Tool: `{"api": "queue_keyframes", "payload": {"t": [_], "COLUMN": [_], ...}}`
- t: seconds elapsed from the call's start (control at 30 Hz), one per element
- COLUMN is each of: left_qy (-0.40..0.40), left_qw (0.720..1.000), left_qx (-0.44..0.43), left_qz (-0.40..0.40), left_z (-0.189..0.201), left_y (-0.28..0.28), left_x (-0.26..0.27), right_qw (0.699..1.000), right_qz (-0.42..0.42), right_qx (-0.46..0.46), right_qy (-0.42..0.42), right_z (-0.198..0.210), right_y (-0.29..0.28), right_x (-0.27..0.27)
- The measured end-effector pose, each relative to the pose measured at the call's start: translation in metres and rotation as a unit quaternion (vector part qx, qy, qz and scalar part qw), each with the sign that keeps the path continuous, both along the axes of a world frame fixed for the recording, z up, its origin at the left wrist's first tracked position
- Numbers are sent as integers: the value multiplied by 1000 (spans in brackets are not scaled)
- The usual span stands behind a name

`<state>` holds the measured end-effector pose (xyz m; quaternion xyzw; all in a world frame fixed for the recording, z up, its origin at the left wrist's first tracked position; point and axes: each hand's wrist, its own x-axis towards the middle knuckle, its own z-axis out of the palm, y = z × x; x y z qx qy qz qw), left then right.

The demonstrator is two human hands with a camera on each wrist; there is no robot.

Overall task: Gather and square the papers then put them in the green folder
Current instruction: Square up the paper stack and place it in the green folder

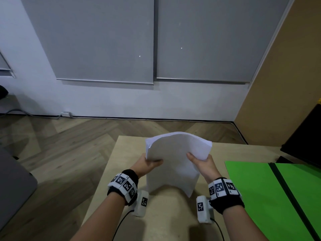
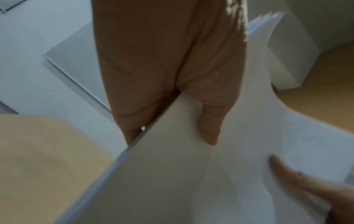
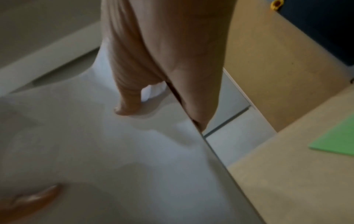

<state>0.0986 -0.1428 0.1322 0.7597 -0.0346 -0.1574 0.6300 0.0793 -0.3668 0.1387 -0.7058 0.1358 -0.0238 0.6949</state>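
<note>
A stack of white papers [image 1: 175, 162] is lifted off the wooden table [image 1: 166, 214], bowed upward in the middle. My left hand [image 1: 149, 163] pinches its left edge, thumb on top. On the opposite edge my right hand [image 1: 199, 162] pinches the same way. The left wrist view has the thumb [image 2: 208, 121] lying on the papers [image 2: 191, 181], fingers underneath. The right wrist view shows the same grip on the papers [image 3: 95, 151]. The top sheet ends are fanned and uneven. The green folder [image 1: 271, 197], with a black elastic band [image 1: 288, 197], lies flat to the right; its corner [image 3: 337, 145] also shows.
A black object [image 1: 305, 133] stands at the table's far right corner. The table's left edge [image 1: 100, 174] drops to a herringbone wood floor [image 1: 60, 145]. A grey surface [image 1: 12, 188] sits at the far left. White wall and grey blinds are ahead.
</note>
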Motion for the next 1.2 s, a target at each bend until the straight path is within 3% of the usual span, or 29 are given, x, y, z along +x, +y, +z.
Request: {"api": "queue_keyframes", "payload": {"t": [0.13, 0.27, 0.43, 0.5, 0.57, 0.67, 0.77, 0.87, 0.9, 0.97, 1.0, 1.1, 1.2], "left_qy": [-24, -60, 19, 6, -28, -98, -149, -156, -160, -154, -138, -127, -143], "left_qw": [999, 997, 999, 998, 992, 960, 925, 893, 882, 869, 876, 912, 909], "left_qx": [7, -16, 27, 47, 108, 251, 347, 420, 437, 452, 437, 360, 378], "left_qz": [48, 46, 32, 39, 57, 70, 36, -44, -75, -132, -153, -148, -100], "left_z": [-5, 2, -22, -26, -25, -16, 5, 26, 32, 38, 39, 30, 14], "left_y": [-7, -4, 3, 4, 5, 10, 16, 11, 7, 2, 2, 18, 54], "left_x": [2, -5, -18, -18, -13, -4, 3, 9, 10, 10, 11, 12, 19], "right_qw": [999, 998, 1000, 1000, 1000, 997, 968, 887, 887, 928, 940, 963, 982], "right_qz": [-38, -32, -15, -6, -2, -34, -66, 10, 71, 181, 196, 142, 66], "right_qx": [-12, 6, -12, -22, -25, -41, -185, -419, -414, -277, -228, -181, -121], "right_qy": [-12, -59, 6, 6, -1, -60, -154, -196, -193, -170, -158, -141, -127], "right_z": [5, 9, -13, -14, -9, 0, 18, 37, 39, 37, 34, 19, 13], "right_y": [8, 5, 13, 15, 14, 7, -10, -13, -11, -7, -6, -12, -26], "right_x": [0, -7, -19, -19, -16, -8, 0, 3, 3, 2, 0, -1, -2]}}
